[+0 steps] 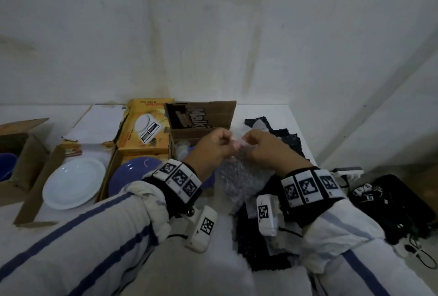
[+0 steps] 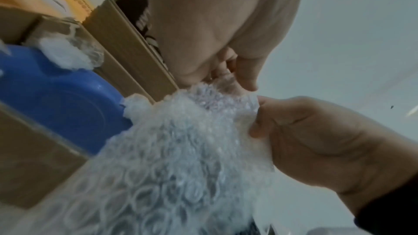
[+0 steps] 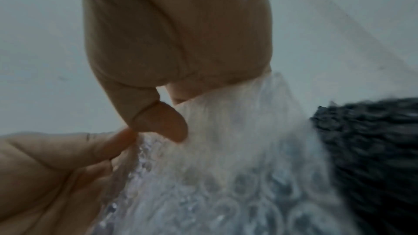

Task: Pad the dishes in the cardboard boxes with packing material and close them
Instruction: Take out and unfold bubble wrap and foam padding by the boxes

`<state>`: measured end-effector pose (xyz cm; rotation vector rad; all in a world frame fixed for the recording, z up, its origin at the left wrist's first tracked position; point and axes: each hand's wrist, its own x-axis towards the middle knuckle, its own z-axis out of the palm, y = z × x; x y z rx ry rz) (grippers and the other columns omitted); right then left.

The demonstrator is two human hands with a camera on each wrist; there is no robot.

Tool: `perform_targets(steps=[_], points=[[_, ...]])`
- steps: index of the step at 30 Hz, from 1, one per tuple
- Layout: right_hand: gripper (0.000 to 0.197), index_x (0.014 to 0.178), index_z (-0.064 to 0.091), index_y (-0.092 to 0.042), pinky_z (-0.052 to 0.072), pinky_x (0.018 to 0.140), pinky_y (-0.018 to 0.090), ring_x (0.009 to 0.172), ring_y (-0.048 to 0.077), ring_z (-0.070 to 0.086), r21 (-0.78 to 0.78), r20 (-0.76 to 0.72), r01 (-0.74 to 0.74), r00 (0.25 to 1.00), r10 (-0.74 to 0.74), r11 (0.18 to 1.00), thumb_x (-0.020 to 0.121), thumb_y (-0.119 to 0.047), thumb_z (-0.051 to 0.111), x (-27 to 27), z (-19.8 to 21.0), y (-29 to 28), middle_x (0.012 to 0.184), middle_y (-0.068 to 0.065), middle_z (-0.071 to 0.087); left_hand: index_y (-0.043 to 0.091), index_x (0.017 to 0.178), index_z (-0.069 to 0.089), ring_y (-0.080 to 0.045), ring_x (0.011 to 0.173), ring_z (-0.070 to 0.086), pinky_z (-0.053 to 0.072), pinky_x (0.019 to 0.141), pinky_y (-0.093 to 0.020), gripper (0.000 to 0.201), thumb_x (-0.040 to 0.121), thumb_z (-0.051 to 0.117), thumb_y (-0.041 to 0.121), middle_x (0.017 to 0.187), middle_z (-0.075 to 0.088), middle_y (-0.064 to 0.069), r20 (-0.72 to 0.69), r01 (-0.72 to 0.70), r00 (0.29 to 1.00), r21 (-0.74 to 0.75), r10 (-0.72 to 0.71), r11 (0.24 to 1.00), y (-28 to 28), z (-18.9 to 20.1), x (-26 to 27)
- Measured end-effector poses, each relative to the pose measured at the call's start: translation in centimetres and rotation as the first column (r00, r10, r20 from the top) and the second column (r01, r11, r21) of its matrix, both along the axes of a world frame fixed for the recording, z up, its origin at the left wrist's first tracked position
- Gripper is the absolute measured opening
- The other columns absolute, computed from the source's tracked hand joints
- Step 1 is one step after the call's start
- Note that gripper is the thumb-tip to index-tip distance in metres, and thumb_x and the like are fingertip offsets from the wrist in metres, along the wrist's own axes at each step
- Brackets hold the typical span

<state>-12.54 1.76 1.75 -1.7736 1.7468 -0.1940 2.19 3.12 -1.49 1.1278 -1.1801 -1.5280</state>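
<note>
A: Status, left to right?

B: Far left, open brown cardboard box point(image 1: 22, 151) with a blue dish point(image 1: 7, 165) in it, no padding visible. Next, round white plate point(image 1: 73, 183) on an opened box flap, bare. Then blue round plate point(image 1: 135, 172) in the yellow printed box point(image 1: 144, 134), also bare. Small brown cardboard box point(image 1: 201, 117) beyond the hands has some white wrap inside.

A: Hands?

B: Left hand point(image 1: 212, 147) and right hand point(image 1: 266, 147) both pinch the top edge of a clear bubble-wrap sheet point(image 1: 241, 177), held up over the white table point(image 1: 208, 269).

A: So early.

B: I'd say so. All flaps up, nothing closed.

A: Room?

B: Tight. Black packing sheets point(image 1: 282, 139) and black gear point(image 1: 388, 205) to the right, table edge just past them.
</note>
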Motion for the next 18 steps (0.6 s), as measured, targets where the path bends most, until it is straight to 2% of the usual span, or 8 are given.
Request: perform_targets(steps=[2,5,7,9,12,14,16,18], points=[[0.009,0.081,0.056,-0.031,0.043,0.094,0.039,0.104,0.024,0.058,-0.103,-0.099,-0.032,0.995,0.022,0.994,0.086,-0.024,0.055,0.6,1.3,-0.1,0.095,-0.005,0.058,0.016,0.092,0.052,-0.02,0.09,0.055,0.049,0.079,-0.033,0.019,0.087,0.06,0.0,0.096,0.056,-0.005,0.01,-0.043,0.999,-0.067,0.044,0.997,-0.1,0.8,1.1],[0.027,0.104,0.065,-0.038,0.039,0.096,0.036,0.11,0.023,0.057,-0.225,-0.255,-0.13,0.964,0.07,0.966,0.088,-0.023,0.048,2.1,3.4,0.2,0.111,-0.005,0.064,0.023,0.121,0.042,-0.012,0.112,0.048,0.048,0.093,-0.033,0.057,0.079,0.067,-0.005,0.12,0.046,0.003,0.117,-0.041,0.992,-0.093,0.052,0.995,-0.5,1.7,3.0],[0.03,0.11,0.065,-0.038,0.04,0.098,0.038,0.11,0.022,0.057,-0.262,-0.24,-0.187,0.963,0.124,0.947,0.088,-0.025,0.049,3.0,4.3,0.2,0.116,-0.005,0.065,0.021,0.118,0.048,-0.014,0.108,0.053,0.05,0.087,-0.029,0.054,0.077,0.066,-0.009,0.117,0.052,0.001,0.18,0.029,0.984,-0.095,-0.012,0.995,-0.6,2.2,3.9],[0.028,0.109,0.068,-0.033,0.043,0.097,0.04,0.107,0.022,0.059,-0.338,-0.078,-0.179,0.984,0.161,0.924,0.087,-0.024,0.053,3.6,4.7,0.2,0.112,-0.002,0.068,0.021,0.103,0.058,-0.015,0.102,0.061,0.052,0.085,-0.027,0.036,0.081,0.064,-0.006,0.109,0.063,-0.004,0.195,0.036,0.981,-0.122,-0.011,0.992,-0.6,2.3,4.8],[0.024,0.102,0.072,-0.022,0.05,0.09,0.036,0.098,0.016,0.064,-0.428,0.325,0.011,0.935,0.142,0.904,0.084,-0.014,0.059,3.8,4.3,0.1,0.102,-0.003,0.071,0.016,0.11,0.053,-0.01,0.1,0.06,0.052,0.087,-0.022,0.029,0.087,0.061,0.0,0.108,0.062,0.001,0.124,-0.067,0.988,-0.152,0.086,0.986,-0.4,2.3,6.0],[0.019,0.09,0.073,-0.019,0.051,0.079,0.03,0.085,0.011,0.064,-0.343,0.556,0.057,0.817,0.154,0.937,0.082,-0.006,0.062,4.0,4.2,0.1,0.088,-0.005,0.07,0.013,0.121,0.04,-0.011,0.107,0.054,0.051,0.084,-0.018,0.049,0.082,0.067,-0.001,0.113,0.053,0.006,0.098,-0.093,0.989,-0.198,0.114,0.976,-0.8,2.2,6.8],[0.02,0.079,0.071,-0.021,0.048,0.07,0.024,0.074,0.008,0.061,-0.252,0.664,-0.025,0.723,0.191,0.967,0.078,-0.003,0.063,4.5,4.3,0.3,0.074,-0.007,0.068,0.014,0.137,0.027,-0.006,0.112,0.047,0.049,0.09,-0.022,0.083,0.071,0.077,0.003,0.121,0.043,0.011,0.121,-0.017,0.992,-0.222,0.045,0.975,-1.0,2.5,7.6],[0.019,0.075,0.072,-0.021,0.048,0.064,0.022,0.07,0.008,0.06,-0.197,0.708,-0.099,0.673,0.211,0.975,0.072,-0.005,0.062,5.2,4.3,0.3,0.071,-0.006,0.067,0.011,0.141,0.028,-0.006,0.109,0.049,0.049,0.087,-0.019,0.088,0.069,0.077,0.003,0.121,0.047,0.006,0.164,0.094,0.984,-0.185,-0.064,0.978,-1.2,2.8,8.2]])
